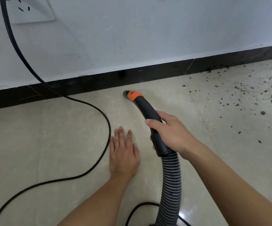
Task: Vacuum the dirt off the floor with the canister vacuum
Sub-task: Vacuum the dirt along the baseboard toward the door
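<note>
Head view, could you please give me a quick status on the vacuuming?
Right grip holds hose handle; left grip flat on floor. Nozzle by baseboard, dirt off to its right. Power cord loops beside left grip.

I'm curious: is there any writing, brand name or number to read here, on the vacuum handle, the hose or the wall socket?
No readable text anywhere in this view.
The vacuum handle and its orange collar: no print shows; the right hand covers part of the handle.
The ribbed hose: plain.
The wall socket: only slots, no marking.
</note>
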`<state>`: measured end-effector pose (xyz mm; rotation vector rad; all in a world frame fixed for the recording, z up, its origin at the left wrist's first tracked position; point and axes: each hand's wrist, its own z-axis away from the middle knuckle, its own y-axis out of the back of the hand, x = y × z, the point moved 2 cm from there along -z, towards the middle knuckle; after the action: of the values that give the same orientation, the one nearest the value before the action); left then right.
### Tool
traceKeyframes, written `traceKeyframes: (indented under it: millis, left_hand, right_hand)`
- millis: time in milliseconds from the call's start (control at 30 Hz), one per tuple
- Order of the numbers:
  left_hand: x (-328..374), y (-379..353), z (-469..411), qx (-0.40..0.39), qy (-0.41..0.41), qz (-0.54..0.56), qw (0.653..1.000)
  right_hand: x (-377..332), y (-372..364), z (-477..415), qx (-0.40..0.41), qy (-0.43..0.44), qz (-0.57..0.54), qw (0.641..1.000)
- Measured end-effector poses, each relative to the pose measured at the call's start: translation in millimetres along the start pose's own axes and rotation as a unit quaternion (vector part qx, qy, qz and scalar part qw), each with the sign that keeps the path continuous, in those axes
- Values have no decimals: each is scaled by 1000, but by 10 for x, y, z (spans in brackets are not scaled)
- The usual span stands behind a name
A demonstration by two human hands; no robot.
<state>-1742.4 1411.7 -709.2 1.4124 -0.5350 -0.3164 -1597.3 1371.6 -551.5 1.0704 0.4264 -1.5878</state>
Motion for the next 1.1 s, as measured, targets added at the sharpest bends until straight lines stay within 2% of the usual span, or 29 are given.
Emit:
traceKeyframes:
  millis: [133,267,367,467,633,767,867,967,1100]
  left_hand:
    - [-29,-24,11,5,-3,1,1000]
    - [-15,-22,8,11,-6,14,1000]
    - [-7,-18,8,8,-7,25,1000]
    - [4,-18,13,0,-4,32,999]
    - [-16,-55,3,-23,-6,40,999]
    - [-29,-35,-5,-56,-11,47,997]
    - [-47,42,0,-83,-25,43,995]
    - [-28,93,-28,-111,-61,28,992]
    - [131,85,-249,-133,-121,-28,983]
  right_hand:
    - [347,246,378,90,-33,1,995]
    - [564,470,899,155,-91,-61,982]
    - [555,426,977,156,-98,-77,980]
    - [406,269,806,137,-89,-43,986]
    - [338,345,367,226,-78,-9,971]
    - [351,266,560,233,-111,-35,965]
    - [430,151,1081,245,-161,-99,951]
    - [559,213,1562,304,-202,-118,924]
    - [717,358,1855,332,-234,-180,896]
